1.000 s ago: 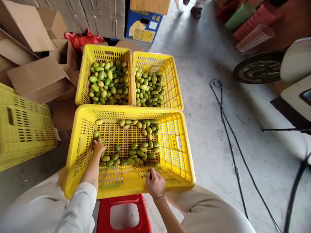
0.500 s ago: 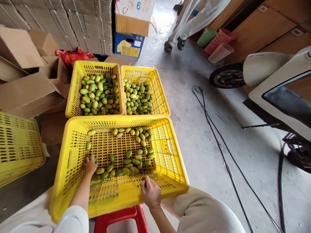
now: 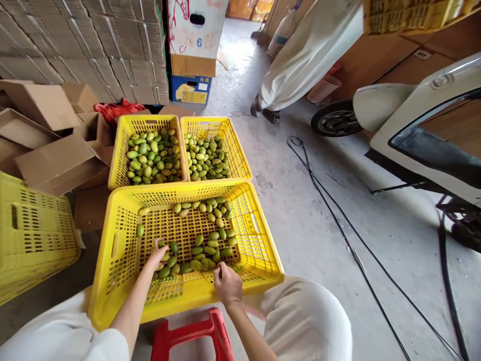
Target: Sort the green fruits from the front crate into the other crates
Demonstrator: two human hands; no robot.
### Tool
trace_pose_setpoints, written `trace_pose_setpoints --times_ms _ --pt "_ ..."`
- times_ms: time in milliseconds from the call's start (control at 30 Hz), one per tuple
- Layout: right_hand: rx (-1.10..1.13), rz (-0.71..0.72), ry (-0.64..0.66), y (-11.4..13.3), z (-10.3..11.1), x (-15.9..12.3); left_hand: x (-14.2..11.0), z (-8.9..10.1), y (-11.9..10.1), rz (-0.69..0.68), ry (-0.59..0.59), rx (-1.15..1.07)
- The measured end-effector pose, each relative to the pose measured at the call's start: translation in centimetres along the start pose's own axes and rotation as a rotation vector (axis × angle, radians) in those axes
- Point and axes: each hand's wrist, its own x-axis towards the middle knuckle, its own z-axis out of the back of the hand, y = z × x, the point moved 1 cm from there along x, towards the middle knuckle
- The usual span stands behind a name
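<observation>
A large yellow crate point(image 3: 98, 260) with slotted walls tilts toward me, its floor partly covered with small green oval fruits point(image 3: 208, 250). Inside it on the left, my left hand point(image 3: 156, 256) has its thumb and fingers closed around one green oval fruit point(image 3: 161, 244). More fruits lie right beside and under that hand. My right hand point(image 3: 228, 285) is curled into a fist over the near rim of the crate; whatever its fingers hold, if anything, is hidden. A red plastic stool point(image 3: 191, 332) shows below the near rim.
Behind stand two yellow crates of fruit, left point(image 3: 112, 165) and right point(image 3: 240, 155). Cardboard boxes point(image 3: 56, 160) and another yellow crate point(image 3: 33, 235) lie left. A person in pale trousers point(image 3: 296, 60) stands ahead. Black cables point(image 3: 330, 215) and a white scooter point(image 3: 406, 115) are right.
My left hand has moved right, from the crate's left side to the nearby fruits, and now grips one. My right hand stays at the near rim. The person ahead has come closer.
</observation>
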Motion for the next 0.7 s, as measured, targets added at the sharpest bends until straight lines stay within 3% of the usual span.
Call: trace_pose_setpoints --times_ms 100,200,300,433,467,600,700 --pt "0.086 -0.114 0.131 0.6 0.9 0.5 -3.6 -2.1 -1.5 -0.003 0.146 -0.087" --pt "0.407 -0.222 0.309 1.4 2.1 1.7 -7.6 -3.1 -3.1 -0.059 0.258 -0.085" --pt "0.708 -0.234 0.48 2.7 3.5 2.9 -11.3 -2.7 -4.8 -0.234 0.305 0.066" --pt "1.029 -0.15 0.907 5.7 4.5 3.6 -14.9 -1.2 -6.1 -0.499 0.309 0.259" --pt "1.082 -0.135 0.958 6.5 4.6 3.6 -15.5 -0.8 -6.2 -0.55 0.303 0.294" --pt "1.115 -0.133 0.901 8.3 4.9 3.6 -16.7 0.3 -5.8 -0.692 0.238 0.392" --pt "1.154 -0.126 0.825 8.4 4.9 3.5 -17.0 0.7 -5.4 -0.72 0.264 0.439"
